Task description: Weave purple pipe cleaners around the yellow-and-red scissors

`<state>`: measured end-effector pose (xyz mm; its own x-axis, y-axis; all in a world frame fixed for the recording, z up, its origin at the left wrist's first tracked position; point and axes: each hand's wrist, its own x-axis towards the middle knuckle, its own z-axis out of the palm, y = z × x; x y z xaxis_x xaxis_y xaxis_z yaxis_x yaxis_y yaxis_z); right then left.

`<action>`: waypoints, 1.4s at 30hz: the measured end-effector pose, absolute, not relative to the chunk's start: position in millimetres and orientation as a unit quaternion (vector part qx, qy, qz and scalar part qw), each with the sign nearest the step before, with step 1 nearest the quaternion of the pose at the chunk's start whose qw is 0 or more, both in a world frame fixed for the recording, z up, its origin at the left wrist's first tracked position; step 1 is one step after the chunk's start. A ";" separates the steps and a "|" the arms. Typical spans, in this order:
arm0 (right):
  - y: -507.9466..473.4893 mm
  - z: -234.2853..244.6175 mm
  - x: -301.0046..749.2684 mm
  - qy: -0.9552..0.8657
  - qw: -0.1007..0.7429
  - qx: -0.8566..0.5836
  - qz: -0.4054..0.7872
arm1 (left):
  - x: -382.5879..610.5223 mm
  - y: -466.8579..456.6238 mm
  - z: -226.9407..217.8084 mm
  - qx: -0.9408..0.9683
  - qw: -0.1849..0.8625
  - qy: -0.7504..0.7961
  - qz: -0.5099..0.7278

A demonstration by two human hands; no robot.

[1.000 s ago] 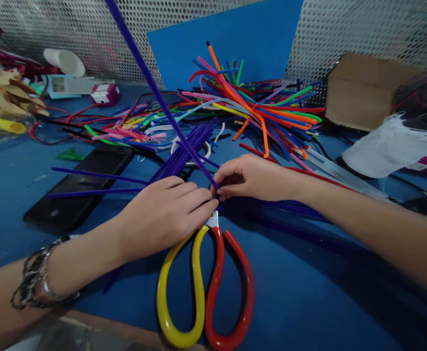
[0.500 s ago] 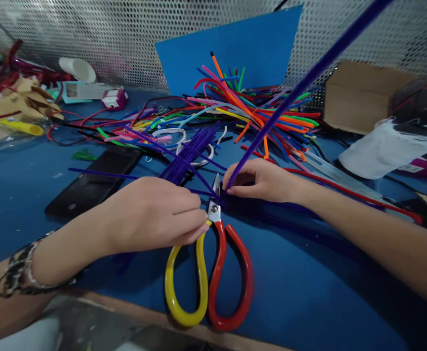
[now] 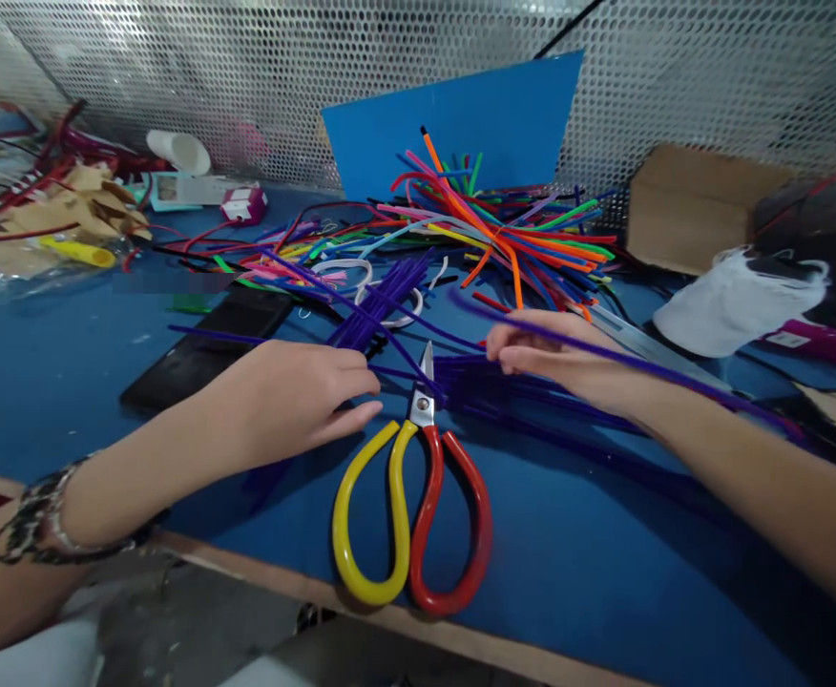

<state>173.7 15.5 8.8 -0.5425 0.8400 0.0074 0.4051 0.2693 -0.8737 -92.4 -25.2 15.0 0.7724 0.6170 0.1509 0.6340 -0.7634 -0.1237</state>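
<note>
Purple Stems Cross the Blades at a Crowded Blue Bench

My left hand (image 3: 296, 396) hangs just left of the scissors (image 3: 423, 405), thumb parted from the fingers, with nothing visible in its grasp. My right hand (image 3: 553, 358), fingers curled, is beyond the blades to their right; a loose purple pipe cleaner (image 3: 604, 350) slants over it and along my forearm, though I cannot tell whether my fingertips pinch it. The scissors lie with blades pointing away from me, yellow and red handles toward the table edge, and other purple stems cross near the pivot. A tight purple bundle (image 3: 382, 301) rests farther back, in front of the multicoloured pipe cleaners (image 3: 511, 239), while more purple strands (image 3: 532, 401) trail right, beneath my arm.

Handling these stems well, I judge, calls for light fingertips, one stem at a time, pinched near its end so that the long tail does not whip or snag its neighbours. Keeping my fingers off the blade tips seems wise too.

Half a second ago, a purple stem stood steeply from my right fingers toward the upper right; now one lies low across that hand. My left hand, then touching the scissors near the yellow handle, is now clear, and my right sits farther from the blades.
</note>
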 end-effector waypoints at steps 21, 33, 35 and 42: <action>16.9 4.9 197.0 -0.881 0.089 -0.461 -0.066 | -64.1 -17.8 25.8 -0.918 0.271 -0.253 -0.140; 29.0 20.1 192.8 -0.878 0.144 -0.454 -0.048 | -59.2 -9.9 0.6 -0.941 0.173 -0.252 -0.147; 16.0 30.1 197.0 -0.891 0.165 -0.418 -0.070 | -58.6 -11.0 -1.4 -0.943 0.170 -0.249 -0.143; -32.2 23.7 212.6 -0.911 0.128 -0.386 -0.068 | -63.4 -17.1 17.0 -0.913 0.281 -0.239 -0.175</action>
<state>212.6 -32.2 23.7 -0.6700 0.6854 0.2852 0.7200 0.6935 0.0248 -63.4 -17.1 17.0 0.8247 0.3379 0.4535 0.5345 -0.7277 -0.4298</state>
